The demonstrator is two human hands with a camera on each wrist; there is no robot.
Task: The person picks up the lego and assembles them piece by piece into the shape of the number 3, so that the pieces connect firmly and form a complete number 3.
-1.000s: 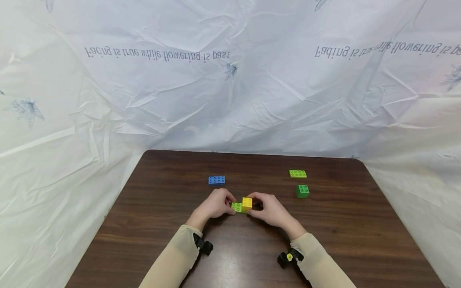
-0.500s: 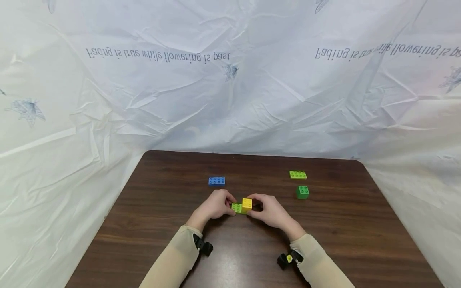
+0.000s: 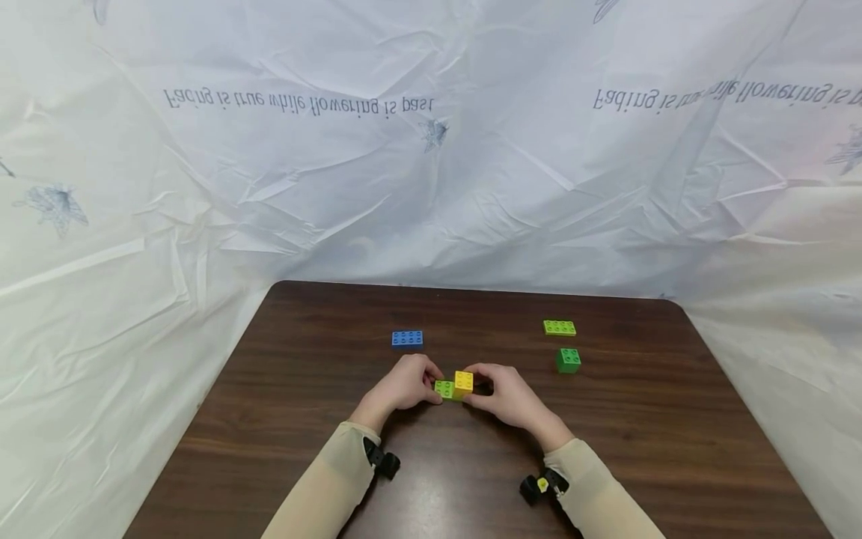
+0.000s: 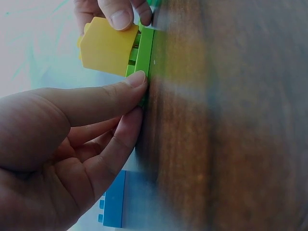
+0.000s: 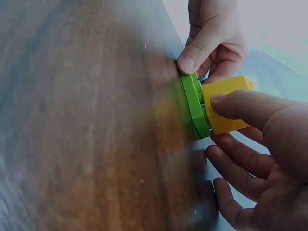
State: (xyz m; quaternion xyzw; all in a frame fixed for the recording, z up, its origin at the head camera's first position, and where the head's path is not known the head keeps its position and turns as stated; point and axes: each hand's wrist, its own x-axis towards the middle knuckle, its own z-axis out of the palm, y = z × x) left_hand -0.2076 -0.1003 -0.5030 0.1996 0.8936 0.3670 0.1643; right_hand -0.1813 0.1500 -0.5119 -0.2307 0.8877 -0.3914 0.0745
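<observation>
Pinching at both ends: the left hand (image 3: 402,383) is gripping a flat lime-green studded plastic plate (image 3: 443,389), the right hand (image 3: 508,394) a square yellow plastic brick (image 3: 463,382).

The lime-green plate is lying, as far as can be judged, on the dark brown wood-grain table (image 3: 673,419); the left hand is clasping its left end, probably to stop it shifting. The right hand is clasping opposite sides of the yellow brick over the plate's right half, presumably for alignment; studs are showing in the gap beneath, so full seating is not being confirmed. Beyond the hands, a flat blue studded plastic plate (image 3: 407,339) is lying to the left; a second lime-green plate (image 3: 560,329) and a square green plastic brick (image 3: 569,361) are lying to the right, apparently leaving working room. No container is showing.
</observation>
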